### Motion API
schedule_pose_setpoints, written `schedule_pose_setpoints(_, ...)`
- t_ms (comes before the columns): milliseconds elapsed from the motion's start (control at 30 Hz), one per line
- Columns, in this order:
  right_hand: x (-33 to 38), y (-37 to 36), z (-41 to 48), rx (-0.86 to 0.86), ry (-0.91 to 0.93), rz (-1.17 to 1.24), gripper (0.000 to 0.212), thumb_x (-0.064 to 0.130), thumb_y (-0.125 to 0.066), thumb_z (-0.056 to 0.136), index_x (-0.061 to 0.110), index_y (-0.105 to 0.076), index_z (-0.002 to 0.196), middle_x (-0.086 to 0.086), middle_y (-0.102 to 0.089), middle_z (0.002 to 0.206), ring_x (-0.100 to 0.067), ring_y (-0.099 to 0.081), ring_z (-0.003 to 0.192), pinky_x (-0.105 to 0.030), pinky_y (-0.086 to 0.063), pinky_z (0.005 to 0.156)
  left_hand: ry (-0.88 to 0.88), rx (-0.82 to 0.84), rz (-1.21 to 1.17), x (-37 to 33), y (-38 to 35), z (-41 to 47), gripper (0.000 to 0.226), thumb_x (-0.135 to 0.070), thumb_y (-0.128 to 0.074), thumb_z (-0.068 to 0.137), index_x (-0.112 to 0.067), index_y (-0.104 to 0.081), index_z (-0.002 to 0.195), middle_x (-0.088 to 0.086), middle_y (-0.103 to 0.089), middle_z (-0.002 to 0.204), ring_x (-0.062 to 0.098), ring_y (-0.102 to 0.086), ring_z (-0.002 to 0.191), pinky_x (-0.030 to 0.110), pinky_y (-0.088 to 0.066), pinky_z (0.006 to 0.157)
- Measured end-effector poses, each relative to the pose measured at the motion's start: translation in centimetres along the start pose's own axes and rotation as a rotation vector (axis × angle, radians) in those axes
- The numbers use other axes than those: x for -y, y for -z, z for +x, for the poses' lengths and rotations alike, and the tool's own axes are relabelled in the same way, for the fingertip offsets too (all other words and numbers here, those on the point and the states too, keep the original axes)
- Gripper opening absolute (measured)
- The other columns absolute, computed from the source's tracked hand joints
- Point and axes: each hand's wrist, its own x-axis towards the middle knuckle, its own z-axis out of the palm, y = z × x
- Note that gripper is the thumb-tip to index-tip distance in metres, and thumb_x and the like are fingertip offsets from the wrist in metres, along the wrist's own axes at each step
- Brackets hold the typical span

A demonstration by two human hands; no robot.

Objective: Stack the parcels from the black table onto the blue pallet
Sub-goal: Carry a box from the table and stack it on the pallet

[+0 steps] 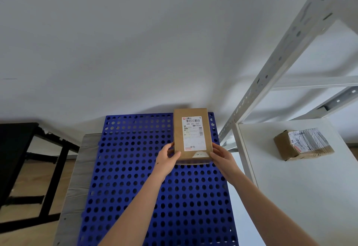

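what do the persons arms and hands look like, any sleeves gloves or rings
Both forearms are bare right down to the bottom edge of the picture, so no sleeves show. The left hand and right hand wear no gloves. No watch or bracelet shows at either wrist, and no ring on the fingers in view.

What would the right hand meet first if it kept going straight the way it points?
The right hand grips the brown cardboard parcel; pushed on, nothing lies ahead over the blue perforated pallet until the white wall, though depth is unclear.
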Motion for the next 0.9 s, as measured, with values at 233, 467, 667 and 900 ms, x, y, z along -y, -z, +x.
schedule_pose_setpoints(233,3.3,-1.5,-0.7,-0.175,0.079,-0.386,0.064,0.002,-0.065,0.087,0.017,-0.040,0.144,-0.009,-0.052,0.135,-0.025,-0.051,0.124,-0.047,-0.047,0.101,-0.157,-0.156,0.287,-1.5,0.1,-1.5,0.056,-0.022,-0.062,0.090,-0.015,-0.038,0.141,0.003,-0.044,0.143,0.020,-0.042,0.130,0.033,-0.037,0.105)
schedule_pose_setpoints(467,7.2,-4.8,-2.8,-0.212,0.336,-0.623,0.056,0.004,-0.065,0.085,0.020,-0.049,0.137,-0.002,-0.055,0.132,-0.017,-0.052,0.118,-0.033,-0.043,0.100,-0.316,-0.262,0.212,-2.7,4.0,-6.5,0.039,-0.018,-0.060,0.091,-0.020,-0.052,0.129,-0.002,-0.054,0.130,0.010,-0.053,0.113,0.018,-0.042,0.094)
schedule_pose_setpoints(667,9.3,-9.8,-5.3,0.073,0.488,-0.703,0.035,0.010,-0.064,0.090,0.023,-0.062,0.123,0.006,-0.063,0.120,-0.009,-0.057,0.112,-0.023,-0.043,0.095,-0.358,-0.533,0.153,-2.8,9.0,-12.7,0.013,-0.018,-0.059,0.092,-0.025,-0.063,0.103,-0.017,-0.062,0.093,-0.008,-0.057,0.081,0.003,-0.044,0.072)
schedule_pose_setpoints(900,10.1,-16.3,-9.0,0.457,0.629,-0.965,0.032,0.019,-0.065,0.091,0.028,-0.060,0.122,0.008,-0.062,0.117,-0.007,-0.058,0.108,-0.018,-0.041,0.090,-0.261,-0.800,0.285,1.5,13.2,-20.7,0.015,-0.015,-0.061,0.089,-0.029,-0.060,0.093,-0.020,-0.059,0.085,-0.008,-0.056,0.075,0.000,-0.041,0.065)
